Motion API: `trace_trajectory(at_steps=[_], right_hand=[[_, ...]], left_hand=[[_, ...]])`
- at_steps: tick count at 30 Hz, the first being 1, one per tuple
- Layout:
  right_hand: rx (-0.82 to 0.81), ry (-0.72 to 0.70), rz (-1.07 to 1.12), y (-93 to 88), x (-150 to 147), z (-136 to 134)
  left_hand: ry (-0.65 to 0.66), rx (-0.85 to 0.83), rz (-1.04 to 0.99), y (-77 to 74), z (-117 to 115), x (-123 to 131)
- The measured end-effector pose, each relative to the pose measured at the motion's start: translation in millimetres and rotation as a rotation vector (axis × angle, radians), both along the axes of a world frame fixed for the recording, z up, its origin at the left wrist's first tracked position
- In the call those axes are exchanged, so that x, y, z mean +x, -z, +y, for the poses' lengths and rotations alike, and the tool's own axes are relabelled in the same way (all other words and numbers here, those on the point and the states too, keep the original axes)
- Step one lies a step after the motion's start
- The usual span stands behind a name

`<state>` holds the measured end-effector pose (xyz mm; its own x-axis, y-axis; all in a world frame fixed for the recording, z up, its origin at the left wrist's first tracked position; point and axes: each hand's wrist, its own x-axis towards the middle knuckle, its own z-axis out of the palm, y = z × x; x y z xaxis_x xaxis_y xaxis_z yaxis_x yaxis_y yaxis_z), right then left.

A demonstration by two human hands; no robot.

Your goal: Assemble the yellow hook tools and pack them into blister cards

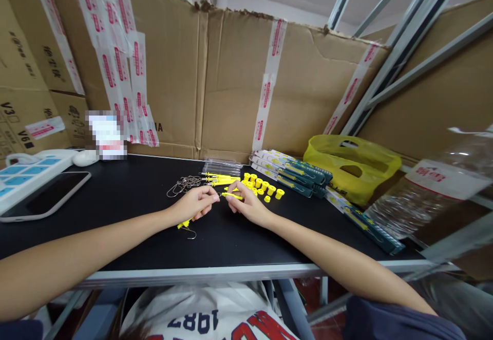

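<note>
Over the middle of the black tabletop my two hands face each other, a small gap apart. My right hand (248,206) is closed in a pinch on a slim yellow plastic stick (233,195), whose tip points at my left hand. The fingers of my left hand (196,204) are pinched together; what lies between them is too small to tell. Below that hand a yellow piece (185,224) shows partly, with a metal hook (190,234) beside it. Behind the hands are a heap of wire hooks (185,185), yellow sticks with metal ends (217,178) and several yellow caps (271,191).
Clear tubes (221,166) lie at the back. Printed boxes (292,170), a yellow plastic bag (352,168) and a large clear bottle (435,186) stand right. A phone (50,193), a power strip (34,173) and a blurred screen (108,134) are left. Cardboard (239,83) walls the back.
</note>
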<state>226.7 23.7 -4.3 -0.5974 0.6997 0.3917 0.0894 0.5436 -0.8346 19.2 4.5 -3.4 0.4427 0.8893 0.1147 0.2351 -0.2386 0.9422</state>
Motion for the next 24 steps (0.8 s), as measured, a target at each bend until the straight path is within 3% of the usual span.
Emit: trace_trajectory(at_steps=[6, 12, 24], right_hand=[[0.001, 0.003, -0.03, 1.7, -1, -1], [-0.065, 0.185, 0.079, 10.0, -12, 11], [-0.229, 0.042, 0.083, 5.4, -23, 0]], left_hand=[[-0.016, -0.023, -0.034, -0.1, 0, 0], [-0.042, -0.046, -0.063, 1.9, 2, 1], [-0.037, -0.055, -0.105, -1.1, 0, 2]])
